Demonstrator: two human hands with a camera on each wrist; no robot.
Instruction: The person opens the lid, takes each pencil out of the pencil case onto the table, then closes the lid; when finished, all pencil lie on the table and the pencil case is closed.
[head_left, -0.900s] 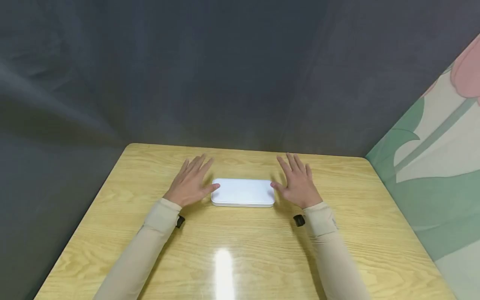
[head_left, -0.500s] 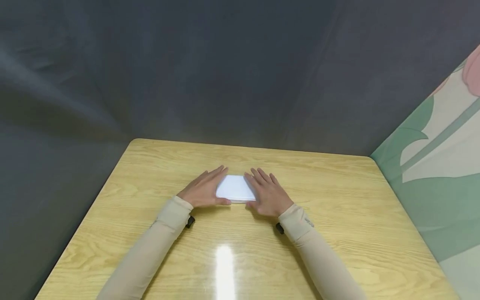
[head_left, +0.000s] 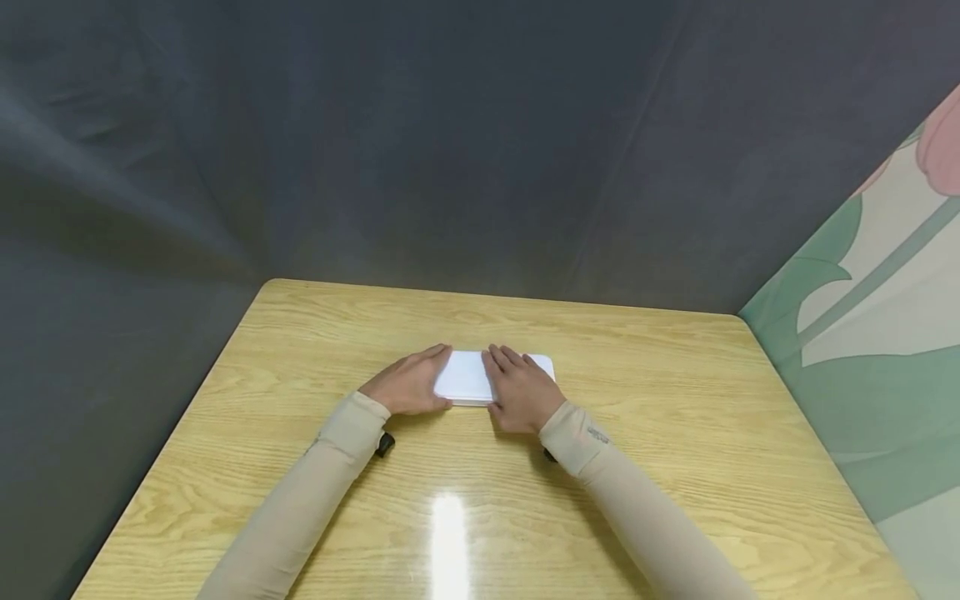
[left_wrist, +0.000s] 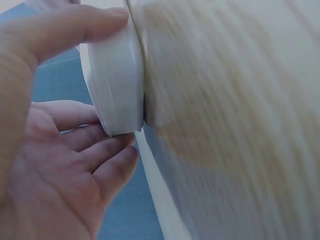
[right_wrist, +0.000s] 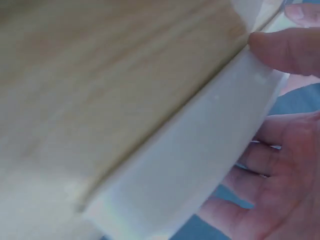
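A flat white rectangular box (head_left: 465, 379) with rounded corners lies on the wooden table, its long side running left to right. My left hand (head_left: 408, 387) grips its left end, thumb at the near side and fingers at the far side; the left wrist view shows that box end (left_wrist: 112, 82) between them. Farther right, my right hand (head_left: 527, 396) lies across the box and holds it the same way, its palm above the top. Past that hand the box's right end sticks out. In the right wrist view, the thumb presses the box's side wall (right_wrist: 195, 135).
The light wooden table (head_left: 315, 517) reaches back to a dark grey curtain (head_left: 465, 150). A patterned panel (head_left: 885, 350) with flowers and leaves borders the right side. Black wrist cameras hang under both sleeves.
Both hands have come inward from beside the box and closed on it. The right hand has slid left along the box, uncovering its right end.
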